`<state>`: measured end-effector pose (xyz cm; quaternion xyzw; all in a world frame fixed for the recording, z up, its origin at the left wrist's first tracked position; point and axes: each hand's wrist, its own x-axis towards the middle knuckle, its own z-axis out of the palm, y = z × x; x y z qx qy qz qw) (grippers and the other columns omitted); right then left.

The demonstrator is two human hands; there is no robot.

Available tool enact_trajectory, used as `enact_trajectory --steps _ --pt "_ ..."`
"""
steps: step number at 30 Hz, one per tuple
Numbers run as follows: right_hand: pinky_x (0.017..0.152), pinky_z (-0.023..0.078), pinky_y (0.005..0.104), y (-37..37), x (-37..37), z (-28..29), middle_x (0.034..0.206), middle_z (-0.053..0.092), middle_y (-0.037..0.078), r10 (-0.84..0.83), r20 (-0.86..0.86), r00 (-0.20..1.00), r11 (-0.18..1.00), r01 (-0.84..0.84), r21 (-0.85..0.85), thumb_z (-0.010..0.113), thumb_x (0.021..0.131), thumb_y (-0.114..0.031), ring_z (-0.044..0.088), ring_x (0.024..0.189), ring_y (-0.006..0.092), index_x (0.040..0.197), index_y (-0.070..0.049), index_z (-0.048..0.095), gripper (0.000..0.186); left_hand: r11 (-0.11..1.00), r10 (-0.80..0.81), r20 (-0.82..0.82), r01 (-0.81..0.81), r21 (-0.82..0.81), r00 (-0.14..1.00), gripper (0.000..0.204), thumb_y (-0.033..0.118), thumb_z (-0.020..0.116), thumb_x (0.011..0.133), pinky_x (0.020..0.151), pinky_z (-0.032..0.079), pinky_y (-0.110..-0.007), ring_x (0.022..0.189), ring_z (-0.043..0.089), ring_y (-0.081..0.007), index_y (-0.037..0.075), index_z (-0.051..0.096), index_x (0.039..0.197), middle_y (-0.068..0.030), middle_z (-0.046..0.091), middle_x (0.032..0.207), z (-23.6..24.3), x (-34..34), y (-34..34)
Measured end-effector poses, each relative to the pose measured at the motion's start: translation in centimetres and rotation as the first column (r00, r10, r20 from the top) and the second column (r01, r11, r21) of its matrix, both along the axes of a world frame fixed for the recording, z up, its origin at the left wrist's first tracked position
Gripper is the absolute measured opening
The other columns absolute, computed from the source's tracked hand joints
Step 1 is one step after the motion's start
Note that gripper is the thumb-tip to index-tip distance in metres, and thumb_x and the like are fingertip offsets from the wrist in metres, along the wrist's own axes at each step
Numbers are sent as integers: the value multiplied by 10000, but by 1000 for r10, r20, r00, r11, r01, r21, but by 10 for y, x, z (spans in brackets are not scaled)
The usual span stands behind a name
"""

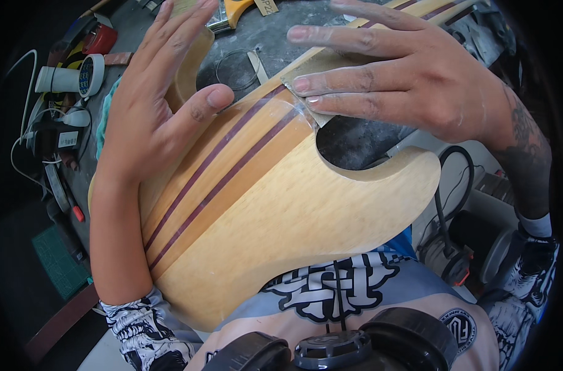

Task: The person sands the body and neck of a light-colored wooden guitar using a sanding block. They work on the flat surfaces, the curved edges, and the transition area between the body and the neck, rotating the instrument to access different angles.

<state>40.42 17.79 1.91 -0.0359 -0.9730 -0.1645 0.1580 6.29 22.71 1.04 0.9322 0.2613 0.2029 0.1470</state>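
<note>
An unfinished electric guitar body [281, 191] in pale wood, with dark purple stripes running up into its neck, lies slanted in front of me and reaches down against my shirt. My right hand [411, 86] holds a worn piece of sandpaper [340, 65] under its fingers, against the joint of neck and body. White dust coats those fingertips. My left hand [151, 105] is open, its fingers stretched upward and its thumb apart, over the far side of the body by the upper horn [191, 68]. Whether its palm touches the wood is hidden.
A grey, dusty worktop [241, 46] carries a coiled wire and a yellow-handled brush [235, 11]. On the left are a white round-headed device [91, 75], a red item [100, 40], cables, and a green cutting mat [60, 263]. A black hose [457, 185] curves at the right.
</note>
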Motion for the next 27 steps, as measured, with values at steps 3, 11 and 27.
enact_trajectory --steps 3,11,27 --pt "1105 441 535 -29 4 39 1430 629 93 -186 192 964 938 232 -257 572 944 -124 585 1329 373 1365 -63 624 428 1000 10 -13 -9 14 1000 862 722 559 919 1258 228 -503 1562 250 -329 143 470 1551 -98 429 1615 0 -2 0" --pt "1137 406 524 -22 -1 12 1419 639 82 -99 -67 993 946 74 -315 551 957 -148 564 1365 351 1377 -70 628 434 1000 9 5 -9 -1 1000 891 737 556 908 1260 221 -501 1563 244 -332 122 470 1547 -103 436 1610 0 2 -2" --pt "1107 445 471 -22 18 20 1414 637 102 -98 42 994 980 104 -170 554 983 -139 573 1342 329 1422 -72 584 445 1000 -2 0 2 16 1000 906 738 554 907 1260 213 -518 1564 234 -345 102 468 1546 -123 438 1606 -2 -2 -5"
